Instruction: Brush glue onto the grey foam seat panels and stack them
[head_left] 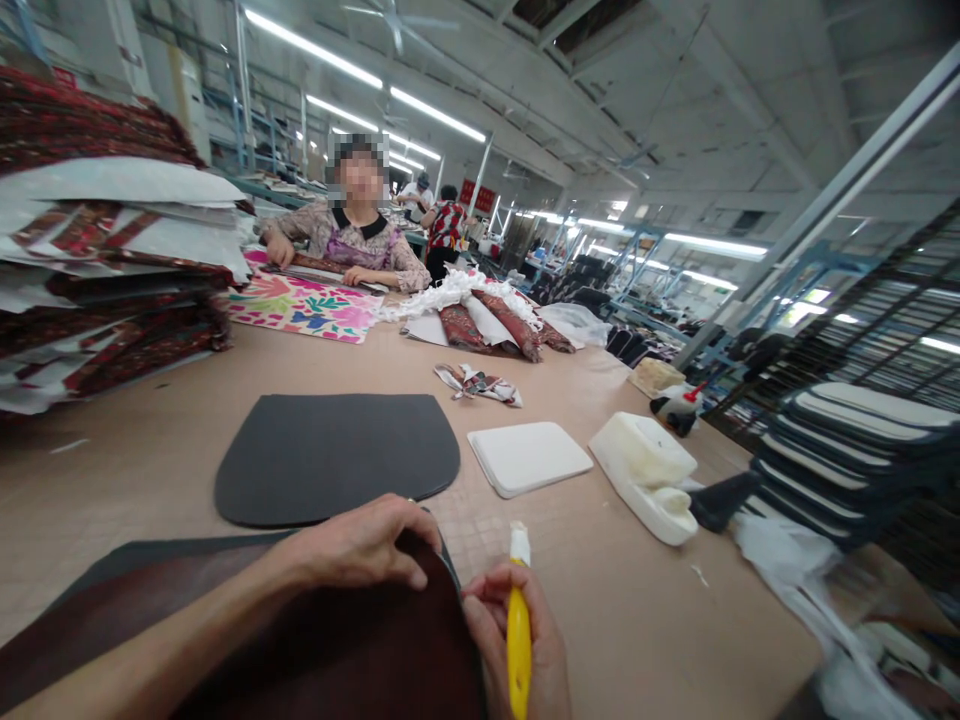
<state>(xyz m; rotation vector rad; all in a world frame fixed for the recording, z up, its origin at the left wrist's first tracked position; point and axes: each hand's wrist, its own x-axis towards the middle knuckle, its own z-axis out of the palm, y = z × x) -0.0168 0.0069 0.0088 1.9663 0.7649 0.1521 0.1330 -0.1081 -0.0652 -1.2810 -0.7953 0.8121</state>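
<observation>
My left hand (pixel 360 545) lies flat on a dark brown leather-like piece (pixel 315 650) at the near edge of the table, fingers bent over its curved rim. My right hand (pixel 517 640) grips a yellow-handled tool (pixel 517 625) with a white tip, held upright just right of that piece. Beyond my hands a dark grey piece (pixel 337 455) with a rounded far-side outline lies flat on the table.
A white foam pad (pixel 529 457) and a white block (pixel 645 470) lie to the right. A tall stack of patterned fabric (pixel 105 240) stands at left. Across the table (pixel 150 450) a person (pixel 352 240) handles a colourful sheet (pixel 304 305). Dark stacked trays (pixel 855 450) sit at right.
</observation>
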